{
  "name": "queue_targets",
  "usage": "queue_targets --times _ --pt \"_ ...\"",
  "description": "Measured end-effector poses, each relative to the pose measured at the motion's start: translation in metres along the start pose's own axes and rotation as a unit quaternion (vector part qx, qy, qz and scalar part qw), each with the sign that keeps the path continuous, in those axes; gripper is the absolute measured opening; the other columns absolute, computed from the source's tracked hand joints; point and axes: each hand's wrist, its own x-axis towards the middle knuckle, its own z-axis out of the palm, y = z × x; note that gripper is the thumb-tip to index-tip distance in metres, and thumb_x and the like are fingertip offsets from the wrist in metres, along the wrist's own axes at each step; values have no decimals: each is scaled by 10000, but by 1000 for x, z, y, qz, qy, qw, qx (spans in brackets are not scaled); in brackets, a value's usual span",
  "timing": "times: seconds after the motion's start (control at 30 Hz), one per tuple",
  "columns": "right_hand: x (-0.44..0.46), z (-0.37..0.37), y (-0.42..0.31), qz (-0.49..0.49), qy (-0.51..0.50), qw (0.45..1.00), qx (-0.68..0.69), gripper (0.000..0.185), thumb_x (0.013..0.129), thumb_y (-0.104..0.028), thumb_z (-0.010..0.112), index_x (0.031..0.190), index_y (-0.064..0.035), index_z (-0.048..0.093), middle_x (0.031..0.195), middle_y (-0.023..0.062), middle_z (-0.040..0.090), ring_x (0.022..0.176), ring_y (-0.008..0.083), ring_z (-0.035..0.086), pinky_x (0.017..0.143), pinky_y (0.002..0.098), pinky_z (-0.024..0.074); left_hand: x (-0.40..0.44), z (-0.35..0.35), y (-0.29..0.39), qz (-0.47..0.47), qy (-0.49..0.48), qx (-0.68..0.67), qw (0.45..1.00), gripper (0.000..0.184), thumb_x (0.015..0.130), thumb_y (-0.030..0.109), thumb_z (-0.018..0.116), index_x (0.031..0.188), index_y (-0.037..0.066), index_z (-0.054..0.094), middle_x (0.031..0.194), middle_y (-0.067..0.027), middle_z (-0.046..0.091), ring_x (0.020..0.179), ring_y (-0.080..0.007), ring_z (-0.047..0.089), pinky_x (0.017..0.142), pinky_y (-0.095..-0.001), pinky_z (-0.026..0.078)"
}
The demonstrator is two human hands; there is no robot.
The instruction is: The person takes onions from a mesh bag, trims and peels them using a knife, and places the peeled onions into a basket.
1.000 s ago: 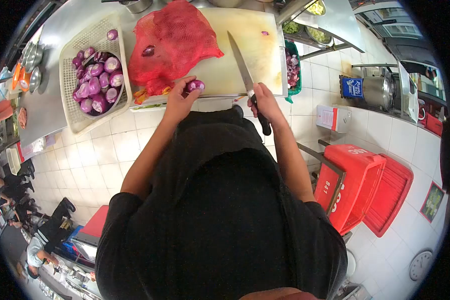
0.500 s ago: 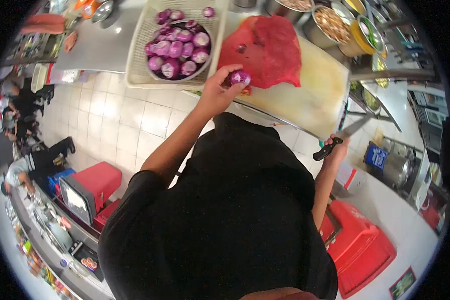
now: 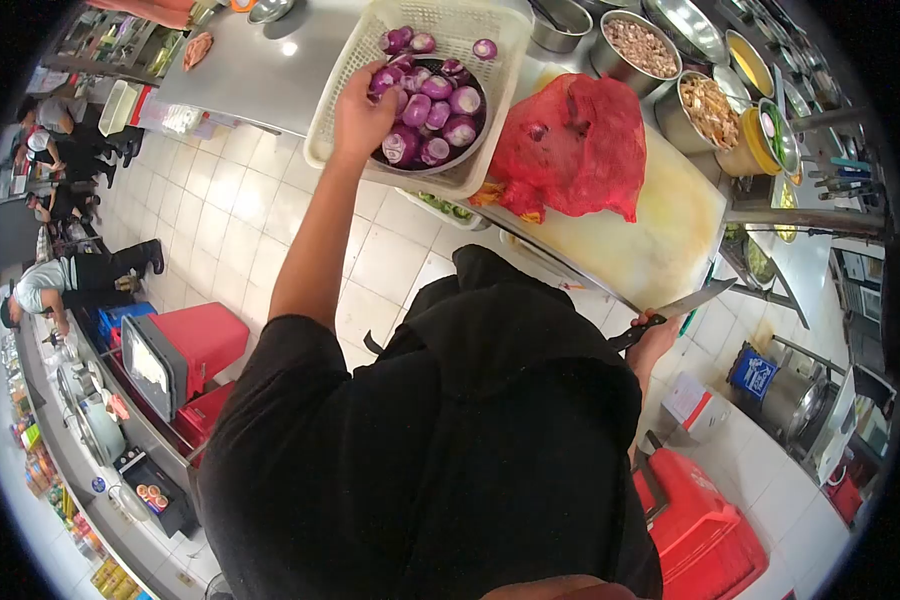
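My left hand [image 3: 363, 118] is over the left side of a steel bowl of peeled red onions [image 3: 437, 112], its fingers curled on a red onion [image 3: 386, 80] that they partly hide. The bowl stands in a cream perforated plastic basket [image 3: 342, 82], with a few loose onions behind it. My right hand [image 3: 654, 338] is closed round the black handle of a kitchen knife [image 3: 692, 298], low beside the front right corner of the cutting board [image 3: 670, 232]. The blade points up and to the right. A red mesh sack [image 3: 575, 150] lies on the board, right of the basket.
Steel pots of chopped food [image 3: 640, 48] and shredded food [image 3: 708, 110] stand behind the board. A steel counter [image 3: 245, 75] runs left of the basket. A red lidded bin [image 3: 705, 530] is at my right. Another person [image 3: 45, 285] is far off at the left.
My left hand has moved left with a red onion, from in front of the mesh sack to the bowl. My right hand still holds the knife, its blade now tilted lower. The view has shifted.
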Motion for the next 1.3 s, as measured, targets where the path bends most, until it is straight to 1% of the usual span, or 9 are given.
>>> queue_targets --times 0.07,0.37,0.53,0.77,0.87,1.0,1.1,1.2,1.3 --pt "2 0 6 -8 -5 1000 -12 331 1049 -368 349 983 -64 459 682 78 520 489 157 480 437 293 437 9 -7 -5 -37 -15 50 998 408 816 142 705 1204 36 638 1029 -188 695 907 -298 683 807 -359 538" --pt "-17 3 7 -35 -2 998 -51 327 1042 -390 402 980 -70 421 688 92 545 485 165 506 430 306 454 43 -9 -60 -49 -32 233 971 483 854 281 696 1256 30 604 1212 -219 648 1132 -373 622 958 -408 489" --pt "-20 -18 12 -41 3 997 -65 307 1044 -372 394 997 -70 422 705 92 552 475 160 504 425 310 455 28 9 -5 143 41 180 972 303 815 121 673 1113 68 668 1028 -178 658 948 -385 637 836 -441 520" --pt "-23 -26 15 -35 -10 997 -65 294 1050 -361 412 1019 -69 424 706 86 557 454 147 488 396 302 440 -27 101 99 217 -213 -5 952 238 858 136 658 1071 29 670 1010 -180 669 978 -362 645 850 -408 525" --pt "-27 -21 9 -52 -33 996 -65 275 1045 -339 434 1022 -65 433 695 84 562 444 132 482 392 289 433 -42 147 108 263 -295 37 918 279 852 153 641 1107 40 659 1020 -191 667 1001 -385 635 861 -439 523" --pt "-19 -31 10 -82 -96 990 -67 220 1018 -262 539 1036 -63 445 689 70 564 426 106 460 380 251 402 -41 208 89 143 -326 190 915 383 829 256 654 1154 54 640 1077 -226 659 1010 -385 635 880 -475 517" --pt "-18 -39 7 -84 -144 983 -82 222 997 -226 588 1036 -56 450 685 58 558 440 92 462 375 248 390 -33 256 46 57 -346 258 900 304 791 254 645 1011 47 677 939 -228 677 874 -403 666 804 -499 533" --pt "-11 -50 8 -84 -188 972 -110 258 975 -234 631 1063 -59 463 676 34 557 474 68 460 399 232 353 -36 279 32 6 -202 189 961 253 796 268 637 928 60 698 867 -209 690 842 -405 674 797 -497 537" --pt "2 -63 10 -88 -201 962 -162 323 947 -256 673 1118 -65 476 696 36 590 519 80 484 450 232 364 -30 301 -9 113 -118 123 979 250 819 301 633 875 72 715 859 -200 702 847 -397 684 814 -477 544"
